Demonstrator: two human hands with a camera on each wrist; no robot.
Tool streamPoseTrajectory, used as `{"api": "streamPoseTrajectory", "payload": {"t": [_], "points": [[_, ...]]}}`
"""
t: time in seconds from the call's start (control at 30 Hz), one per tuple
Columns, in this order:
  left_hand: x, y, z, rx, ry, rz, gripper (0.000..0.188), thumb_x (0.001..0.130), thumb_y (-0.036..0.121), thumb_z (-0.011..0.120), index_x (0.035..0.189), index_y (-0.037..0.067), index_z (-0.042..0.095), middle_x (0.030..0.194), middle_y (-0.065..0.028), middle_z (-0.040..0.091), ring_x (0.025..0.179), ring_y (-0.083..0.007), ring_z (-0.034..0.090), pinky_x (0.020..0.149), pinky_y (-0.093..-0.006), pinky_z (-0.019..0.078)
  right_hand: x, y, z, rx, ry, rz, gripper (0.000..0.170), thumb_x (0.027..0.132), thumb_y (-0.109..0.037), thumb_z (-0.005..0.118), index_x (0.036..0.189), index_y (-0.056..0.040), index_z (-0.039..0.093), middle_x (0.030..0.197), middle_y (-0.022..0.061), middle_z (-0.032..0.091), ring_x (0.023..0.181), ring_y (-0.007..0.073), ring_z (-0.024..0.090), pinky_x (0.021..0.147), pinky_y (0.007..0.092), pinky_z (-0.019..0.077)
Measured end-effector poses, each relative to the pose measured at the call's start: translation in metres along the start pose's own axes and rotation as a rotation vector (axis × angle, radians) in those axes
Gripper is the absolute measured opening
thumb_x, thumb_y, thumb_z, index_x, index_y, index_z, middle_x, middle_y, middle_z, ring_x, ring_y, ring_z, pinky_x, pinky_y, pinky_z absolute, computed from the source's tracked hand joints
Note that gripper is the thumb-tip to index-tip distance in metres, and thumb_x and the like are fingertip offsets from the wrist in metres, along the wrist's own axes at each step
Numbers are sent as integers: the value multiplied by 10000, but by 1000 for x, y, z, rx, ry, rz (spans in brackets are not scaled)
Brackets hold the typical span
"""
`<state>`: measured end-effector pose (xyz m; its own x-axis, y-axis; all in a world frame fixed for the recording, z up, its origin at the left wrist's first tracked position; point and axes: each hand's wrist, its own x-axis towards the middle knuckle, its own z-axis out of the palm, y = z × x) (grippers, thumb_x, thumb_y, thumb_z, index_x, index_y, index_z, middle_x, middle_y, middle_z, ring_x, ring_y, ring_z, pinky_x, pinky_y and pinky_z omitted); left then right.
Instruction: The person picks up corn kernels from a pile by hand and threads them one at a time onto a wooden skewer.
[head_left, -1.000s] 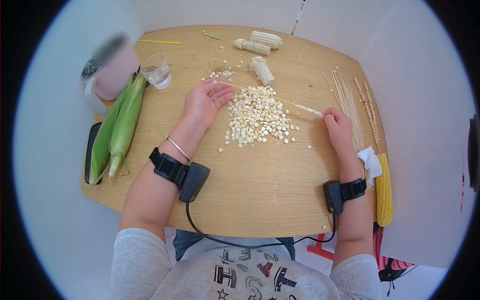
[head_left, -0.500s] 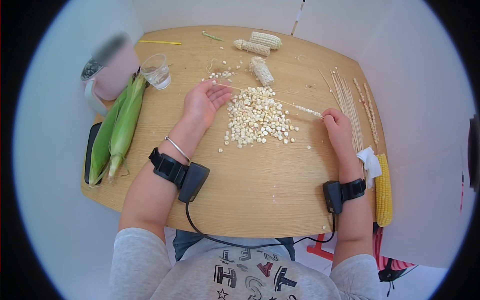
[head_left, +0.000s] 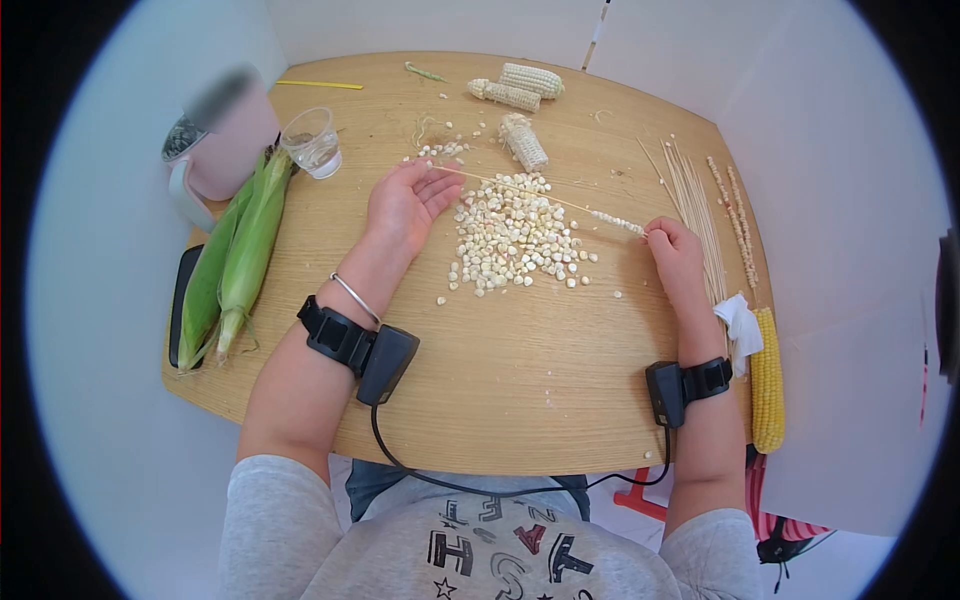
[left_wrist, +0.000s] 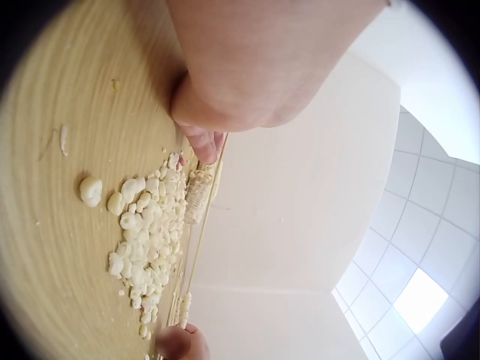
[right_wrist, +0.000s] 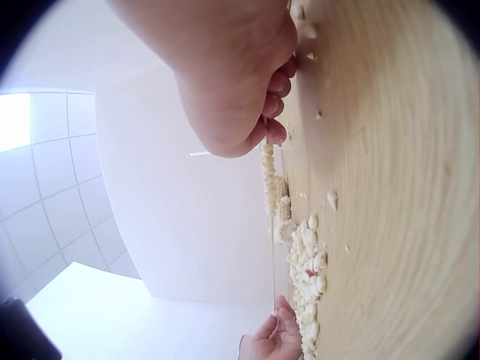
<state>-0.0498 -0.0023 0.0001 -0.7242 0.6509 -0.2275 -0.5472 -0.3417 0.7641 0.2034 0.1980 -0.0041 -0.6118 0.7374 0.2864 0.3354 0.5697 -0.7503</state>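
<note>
A thin wooden skewer [head_left: 570, 202] spans the space between both hands, over a pile of loose white corn kernels [head_left: 515, 235]. Near its right end sits a short row of threaded kernels [head_left: 617, 221]. My right hand [head_left: 677, 262] pinches the skewer just past that row, the other fingers curled in. At the opposite end, my left hand [head_left: 400, 207] is turned palm up, thumb and forefinger pinching a corn kernel [head_left: 429, 165] at the skewer's tip. Its other fingers stretch loosely toward the pile. The right wrist view shows the threaded kernels [right_wrist: 268, 178] right below the right fingertips.
Stripped cobs [head_left: 523, 142] lie behind the pile. Bare skewers [head_left: 700, 210], two filled skewers [head_left: 740, 220], a tissue [head_left: 740, 325] and a yellow corncob [head_left: 767, 380] line the right side. Left stand husked corn [head_left: 250, 250], a water cup [head_left: 313, 145] and a pink mug [head_left: 235, 140].
The left hand has shifted very slightly to the left at the skewer's tip. The right hand and the row of threaded kernels stay in place.
</note>
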Motion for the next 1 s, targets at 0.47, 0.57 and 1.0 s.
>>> {"api": "streamPoseTrajectory", "payload": {"t": [0.47, 0.57, 1.0], "points": [[1, -3, -1, 56, -22, 46, 136, 883, 81, 431, 984, -11, 431, 979, -194, 568, 876, -247, 587, 734, -306, 518, 0, -1, -1, -56, 7, 27, 182, 733, -157, 487, 739, -2, 583, 561, 77, 524, 528, 137, 482, 515, 280, 378], [0, -3, -1, 66, -25, 47, 138, 883, 73, 429, 991, -14, 428, 983, -195, 566, 877, -248, 587, 734, -303, 520, 0, -3, -2, -61, 8, 32, 181, 732, -157, 488, 736, -3, 583, 562, 81, 523, 529, 141, 482, 517, 283, 380], [-2, -2, 0, 88, -66, 36, 167, 879, 60, 434, 1018, -32, 435, 1015, -204, 557, 894, -245, 587, 751, -291, 522, 0, -1, -2, -71, 10, 0, 172, 725, -148, 487, 725, 1, 573, 561, 88, 514, 531, 151, 481, 521, 289, 382]]}}
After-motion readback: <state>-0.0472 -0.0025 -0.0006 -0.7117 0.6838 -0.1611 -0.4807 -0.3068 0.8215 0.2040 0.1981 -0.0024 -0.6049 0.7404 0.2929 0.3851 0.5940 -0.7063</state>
